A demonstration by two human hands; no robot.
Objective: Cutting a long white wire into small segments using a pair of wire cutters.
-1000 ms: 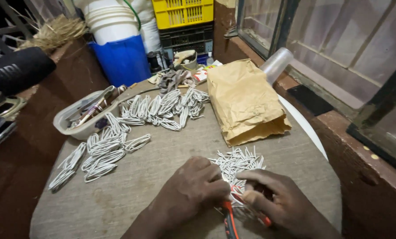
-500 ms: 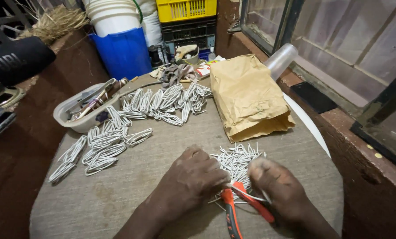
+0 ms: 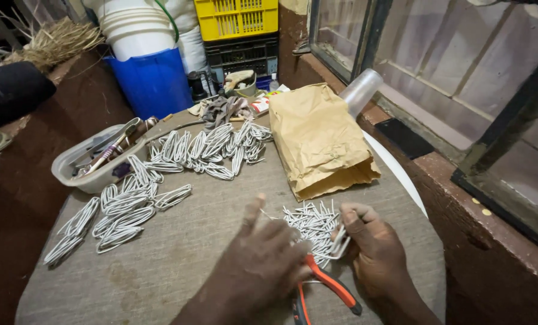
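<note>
My right hand (image 3: 374, 250) has its grip pinching a bent white wire piece (image 3: 340, 244) beside the wire pile (image 3: 311, 222); my left hand (image 3: 263, 265), fingers spread, rests over the orange-handled pliers (image 3: 326, 286) on the counter (image 3: 221, 204).

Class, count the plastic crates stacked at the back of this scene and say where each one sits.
2. A yellow crate sits on top, at the upper edge of the view; a black crate lies directly beneath it, beside the blue bucket. More may be hidden below.
</note>
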